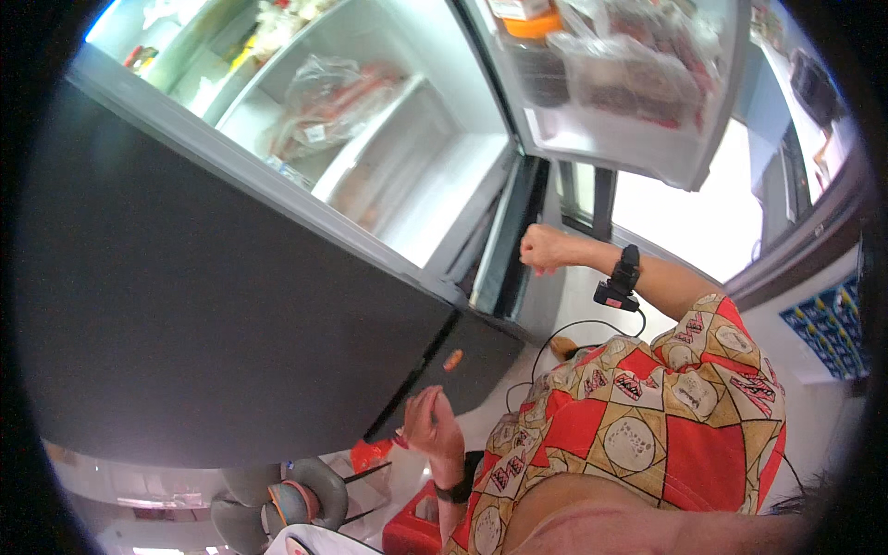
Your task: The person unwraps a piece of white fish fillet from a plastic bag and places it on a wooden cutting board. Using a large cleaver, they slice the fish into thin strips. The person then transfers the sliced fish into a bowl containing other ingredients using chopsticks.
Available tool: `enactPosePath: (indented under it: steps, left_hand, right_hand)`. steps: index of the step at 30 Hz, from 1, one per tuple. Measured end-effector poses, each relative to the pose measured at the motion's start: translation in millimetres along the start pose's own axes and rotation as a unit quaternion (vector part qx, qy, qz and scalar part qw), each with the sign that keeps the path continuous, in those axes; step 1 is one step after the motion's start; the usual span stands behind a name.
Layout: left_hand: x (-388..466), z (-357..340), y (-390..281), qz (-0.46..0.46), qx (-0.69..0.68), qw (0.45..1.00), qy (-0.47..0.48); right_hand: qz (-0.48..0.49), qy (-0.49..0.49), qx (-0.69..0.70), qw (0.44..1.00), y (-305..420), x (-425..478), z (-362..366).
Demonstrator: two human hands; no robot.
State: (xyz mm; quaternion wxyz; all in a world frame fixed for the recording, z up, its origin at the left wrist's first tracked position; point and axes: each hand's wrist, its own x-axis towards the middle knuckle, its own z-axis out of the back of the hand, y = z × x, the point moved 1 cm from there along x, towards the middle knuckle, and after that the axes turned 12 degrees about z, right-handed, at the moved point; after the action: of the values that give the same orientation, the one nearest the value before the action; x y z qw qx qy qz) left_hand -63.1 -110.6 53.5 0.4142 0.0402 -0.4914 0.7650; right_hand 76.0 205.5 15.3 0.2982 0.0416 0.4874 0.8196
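In front of me stands a refrigerator with a dark grey front panel (208, 291) and a lit, open compartment. Inside, a clear plastic bag (326, 104) with reddish contents lies beside a white divider (368, 139). The open door (590, 149) holds several filled plastic bags (624, 73) and an orange-lidded container (531, 24). My right hand (548, 248) is curled beside the refrigerator's edge near the open door, with nothing visible in it. Near the lower panel (479, 354), my left hand (433, 423) has bent fingers. A small red spot shows at its edge; whether it holds something is unclear.
A cable (590, 321) runs from the black device (617, 295) on my right wrist. Below left are grey rounded cushions (326, 485) and a red plastic object (414, 524). To the right are a doorway (680, 173) and a blue patterned surface (829, 326).
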Motion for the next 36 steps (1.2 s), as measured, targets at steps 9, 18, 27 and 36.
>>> enactPosePath:
  steps: [9,18,27,36]
  left_hand:
    - [-55,-54,-7,-0.029,-0.037,0.974,0.22]
    - [-77,-78,-21,0.045,-0.023,0.983,0.176]
    - [-57,-156,-50,-0.07,-0.015,0.979,0.191]
    - [-18,-216,-92,-0.157,-0.069,0.946,0.274]
  right_hand:
    - [-0.138,-0.077,0.226,0.961,-62,31,-103]
    - [-0.091,0.041,0.256,0.961,-65,78,-105]
    - [0.04,-0.043,0.495,0.867,-256,-38,21]
    - [0.137,-0.49,0.451,0.733,-282,-169,220]
